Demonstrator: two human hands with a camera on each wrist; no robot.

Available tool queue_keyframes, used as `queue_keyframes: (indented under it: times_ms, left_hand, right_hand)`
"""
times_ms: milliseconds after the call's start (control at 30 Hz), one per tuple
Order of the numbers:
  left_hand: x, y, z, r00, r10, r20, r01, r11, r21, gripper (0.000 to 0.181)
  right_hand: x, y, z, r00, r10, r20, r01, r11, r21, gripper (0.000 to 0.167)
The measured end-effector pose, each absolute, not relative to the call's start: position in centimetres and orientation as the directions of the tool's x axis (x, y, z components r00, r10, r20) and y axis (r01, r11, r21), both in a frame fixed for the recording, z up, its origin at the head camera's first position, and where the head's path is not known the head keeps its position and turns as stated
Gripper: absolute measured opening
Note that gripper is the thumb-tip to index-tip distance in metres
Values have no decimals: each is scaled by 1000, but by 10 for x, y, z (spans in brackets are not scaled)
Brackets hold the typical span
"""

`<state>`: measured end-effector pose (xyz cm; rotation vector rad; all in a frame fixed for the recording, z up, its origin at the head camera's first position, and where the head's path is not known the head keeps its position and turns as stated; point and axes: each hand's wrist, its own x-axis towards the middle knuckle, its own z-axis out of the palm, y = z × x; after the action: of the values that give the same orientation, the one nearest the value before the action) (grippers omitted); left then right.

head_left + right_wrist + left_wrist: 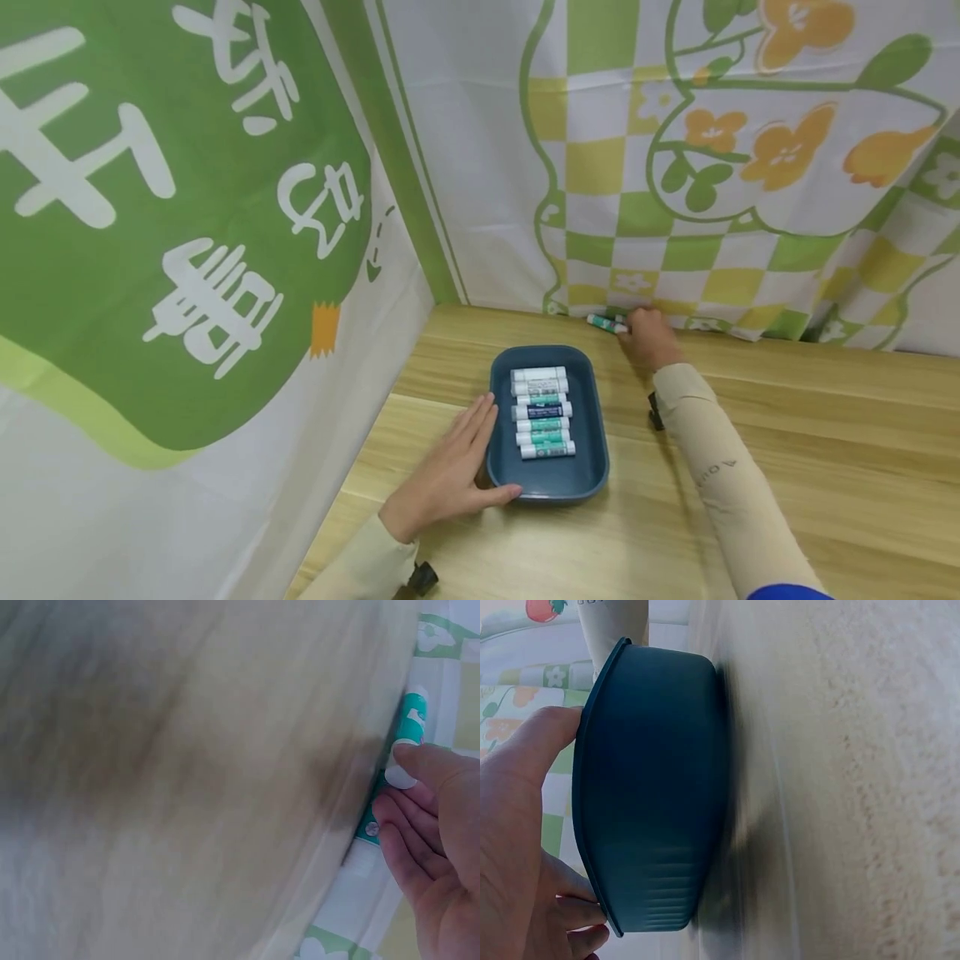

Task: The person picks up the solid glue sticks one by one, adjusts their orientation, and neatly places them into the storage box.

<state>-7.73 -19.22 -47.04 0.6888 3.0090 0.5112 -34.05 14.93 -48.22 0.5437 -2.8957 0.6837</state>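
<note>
A dark blue tray (588, 475) stands on the table and holds a column of several white, green and navy lip balm tubes (545, 435). My left hand (450, 475) rests against the tray's left side, its fingers extended along the rim and the thumb on the near edge. By the curtain at the table's back edge, my right hand (651, 340) pinches a green and white lip balm tube (411, 724) between thumb and fingers. Another green tube (367, 825) lies partly hidden beneath those fingers.
A checked, flower-printed curtain (592, 250) hangs along the back edge of the wooden table (787, 433). To the left, a white and green cloth (300, 417) with large characters borders the table. A dark wrist strap (656, 411) shows under the right sleeve.
</note>
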Motion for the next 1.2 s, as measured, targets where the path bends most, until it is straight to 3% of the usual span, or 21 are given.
queue_keyframes:
  times_ms: [200, 467, 667, 833, 1200]
  left_hand:
    - [-80, -190, -464, -893, 443, 81, 447, 847, 289, 121]
    - [-88, -181, -446, -849, 514, 123, 529, 819, 221, 117]
    - [-104, -172, -426, -820, 540, 190, 568, 809, 155, 102]
    - [-119, -163, -411, -775, 579, 255, 610, 790, 59, 94]
    - [-151, -144, -394, -695, 602, 394, 652, 758, -9, 79]
  right_hand:
    - [-335, 155, -474, -933, -307, 187, -359, 809, -466, 22]
    - [-315, 163, -459, -919, -333, 212, -394, 763, -512, 28]
    - [-296, 165, -441, -912, -349, 214, -409, 744, -529, 32]
    - [-278, 165, -419, -908, -356, 219, -415, 705, -575, 29]
    - [-231, 149, -381, -868, -434, 240, -488, 663, -567, 20]
